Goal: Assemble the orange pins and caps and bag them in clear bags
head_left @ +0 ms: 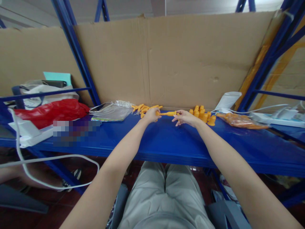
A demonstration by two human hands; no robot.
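A broad cardboard sheet (186, 60) stands along the back, behind a blue shelf (173, 136) that runs across in front of the seated person's grey trousers (164, 197). Toward the left end of the shelf lies a red bag (56, 112), with a flat clear plastic bag (113, 111) just beside it. Well to the right lies a packet of orange parts (244, 121).

Between these, both hands meet over the middle of the shelf. The left hand (152, 115) grips one end of a slim orange rod (168, 113), and the right hand (186, 118) pinches the other end between thumb and fingertips, its remaining fingers loosely spread. The rod spans the gap roughly level (whether it touches the shelf, I cannot tell). Orange cups (202, 115) cluster just right of the right hand; small orange pieces (140, 108) lie heaped close to the left hand.
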